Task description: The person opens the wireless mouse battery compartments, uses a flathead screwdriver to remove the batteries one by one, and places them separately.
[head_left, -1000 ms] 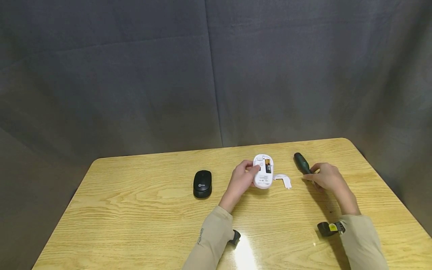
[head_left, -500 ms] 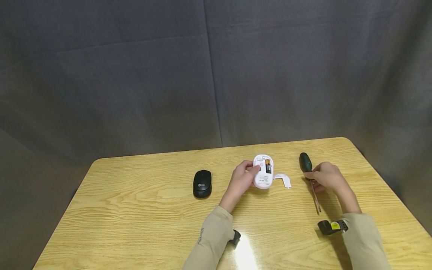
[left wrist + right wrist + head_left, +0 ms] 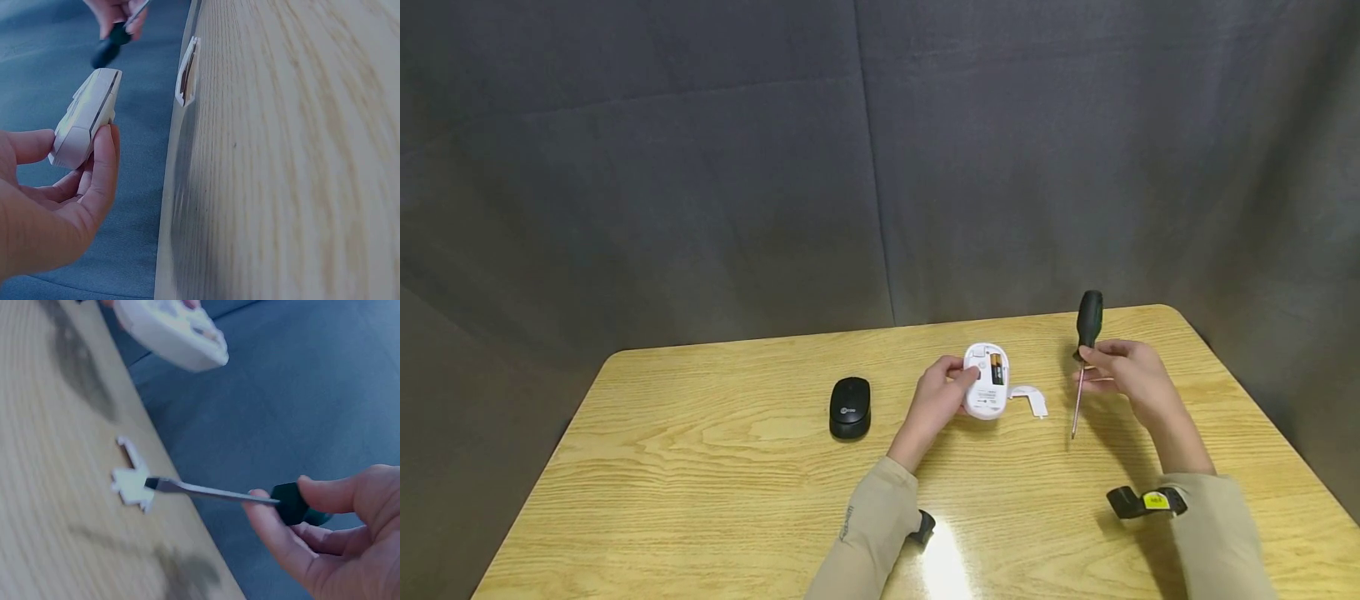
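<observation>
My left hand (image 3: pixel 938 398) grips a white computer mouse (image 3: pixel 985 380) turned belly up, lifted off the wooden table (image 3: pixel 700 475); a battery (image 3: pixel 996 368) shows in its open bay. In the left wrist view the mouse (image 3: pixel 84 119) sits between thumb and fingers. The loose white battery cover (image 3: pixel 1030 399) lies on the table just right of it, also seen as the cover (image 3: pixel 132 478) in the right wrist view. My right hand (image 3: pixel 1123 377) holds a screwdriver (image 3: pixel 1084 350) by its dark green handle, upright, shaft pointing down; its tip (image 3: pixel 153 484) hovers near the cover.
A black mouse (image 3: pixel 850 407) rests on the table to the left of my left hand. A grey cloth backdrop (image 3: pixel 700 167) hangs behind the table. Wrist cameras (image 3: pixel 1142 502) are strapped to both beige sleeves.
My right hand has picked the screwdriver up from the table and swung it upright, handle now raised and shaft pointing down. The left hand and white mouse have stayed put.
</observation>
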`<move>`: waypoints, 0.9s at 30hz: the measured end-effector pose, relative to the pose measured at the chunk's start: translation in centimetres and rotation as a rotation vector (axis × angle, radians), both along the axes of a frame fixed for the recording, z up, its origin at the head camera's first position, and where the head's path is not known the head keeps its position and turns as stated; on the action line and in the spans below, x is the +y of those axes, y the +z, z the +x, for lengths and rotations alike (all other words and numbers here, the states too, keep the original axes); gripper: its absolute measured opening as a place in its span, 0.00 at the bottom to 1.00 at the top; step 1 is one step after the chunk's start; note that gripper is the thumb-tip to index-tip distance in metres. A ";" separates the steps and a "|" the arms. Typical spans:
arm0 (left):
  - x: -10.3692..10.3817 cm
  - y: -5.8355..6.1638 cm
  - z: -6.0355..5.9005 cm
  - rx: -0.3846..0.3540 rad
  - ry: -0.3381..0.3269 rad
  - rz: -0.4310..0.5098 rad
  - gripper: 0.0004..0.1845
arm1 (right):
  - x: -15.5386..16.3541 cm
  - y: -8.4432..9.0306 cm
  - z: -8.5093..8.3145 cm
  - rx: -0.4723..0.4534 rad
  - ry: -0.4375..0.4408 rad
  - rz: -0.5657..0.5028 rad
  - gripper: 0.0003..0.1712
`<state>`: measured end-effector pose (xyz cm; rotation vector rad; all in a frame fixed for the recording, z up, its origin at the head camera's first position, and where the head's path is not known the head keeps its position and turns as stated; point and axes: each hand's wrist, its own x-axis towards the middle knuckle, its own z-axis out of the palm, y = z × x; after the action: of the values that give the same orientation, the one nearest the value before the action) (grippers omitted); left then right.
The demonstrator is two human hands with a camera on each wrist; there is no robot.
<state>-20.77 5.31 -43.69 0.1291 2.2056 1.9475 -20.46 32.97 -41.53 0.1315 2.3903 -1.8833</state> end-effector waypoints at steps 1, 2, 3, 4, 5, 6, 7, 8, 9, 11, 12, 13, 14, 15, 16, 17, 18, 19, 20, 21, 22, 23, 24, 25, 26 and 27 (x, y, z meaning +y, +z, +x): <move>0.0 0.0 0.0 0.000 0.000 0.001 0.17 | -0.1 0.2 0.1 0.018 -0.007 -0.047 0.29; 0.0 0.0 0.0 0.000 0.000 0.002 0.18 | -0.2 0.4 0.1 0.035 -0.013 -0.103 0.27; 0.0 0.0 0.0 0.000 0.000 0.002 0.18 | -0.4 0.6 0.2 0.053 -0.019 -0.158 0.24; 0.0 0.1 0.0 -0.002 0.000 0.004 0.18 | -0.5 0.8 0.3 0.071 -0.024 -0.221 0.21; 0.0 0.1 0.0 -0.002 0.000 0.005 0.18 | -0.7 1.0 0.4 0.089 -0.030 -0.282 0.17; 0.0 0.1 0.0 -0.004 0.001 0.006 0.18 | -0.8 1.2 0.5 0.108 -0.034 -0.333 0.13; 0.0 0.2 0.0 -0.005 0.002 0.008 0.18 | -1.1 1.4 0.6 0.125 -0.039 -0.390 0.09; 0.0 0.2 0.0 -0.007 0.002 0.011 0.18 | -1.3 1.5 0.7 0.144 -0.042 -0.442 0.06; 0.0 0.2 0.0 -0.008 0.001 0.014 0.18 | -1.5 1.6 0.8 0.163 -0.046 -0.496 0.03; 0.0 0.2 0.0 -0.011 0.000 0.020 0.19 | -2.0 1.8 0.9 0.205 -0.047 -0.586 0.02; 0.0 0.2 0.0 -0.012 -0.002 0.023 0.19 | -2.3 1.9 0.9 0.224 -0.047 -0.623 0.03; 0.1 0.2 0.0 -0.013 -0.004 0.024 0.19 | -2.5 2.0 1.0 0.244 -0.046 -0.657 0.04; 0.1 0.2 0.1 -0.014 -0.006 0.024 0.19 | -2.7 2.1 1.0 0.264 -0.048 -0.684 0.04; 0.1 0.1 0.1 -0.014 -0.008 0.024 0.19 | -2.8 2.3 1.1 0.284 -0.048 -0.708 0.05; 0.1 0.1 0.1 -0.013 -0.011 0.021 0.19 | -3.0 2.5 1.2 0.304 -0.049 -0.722 0.05; 0.1 0.1 0.1 -0.011 -0.012 0.019 0.19 | -3.2 2.6 1.2 0.322 -0.051 -0.734 0.05; 0.1 0.1 0.2 -0.009 -0.014 0.014 0.18 | -3.4 2.8 1.3 0.340 -0.053 -0.750 0.05; 0.2 0.1 0.2 -0.008 -0.016 0.010 0.18 | -3.5 2.9 1.3 0.359 -0.057 -0.760 0.05; 0.2 0.1 0.2 -0.008 -0.017 0.007 0.18 | -3.7 3.0 1.4 0.379 -0.063 -0.768 0.05; 0.2 0.1 0.2 -0.009 -0.018 0.005 0.17 | -3.9 3.0 1.4 0.398 -0.069 -0.776 0.05; 0.3 0.1 0.2 -0.010 -0.018 0.001 0.17 | -4.1 3.1 1.4 0.416 -0.076 -0.781 0.05; 0.3 0.1 0.2 -0.012 -0.019 0.000 0.17 | -4.3 3.1 1.4 0.433 -0.083 -0.786 0.05; 0.3 0.1 0.2 -0.015 -0.020 0.000 0.16 | -4.5 3.1 1.4 0.449 -0.093 -0.792 0.05; 0.4 0.1 0.2 -0.018 -0.020 0.002 0.16 | -4.6 3.0 1.4 0.463 -0.105 -0.800 0.06; 0.4 0.0 0.2 -0.021 -0.022 0.004 0.16 | -4.8 3.0 1.4 0.476 -0.116 -0.801 0.07; 0.4 0.0 0.2 -0.024 -0.024 0.007 0.16 | -4.9 3.0 1.4 0.487 -0.128 -0.804 0.08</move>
<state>-20.59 5.71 -43.74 0.1323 2.1727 1.9340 -19.02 28.04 -38.53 -0.2701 1.6414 -3.0435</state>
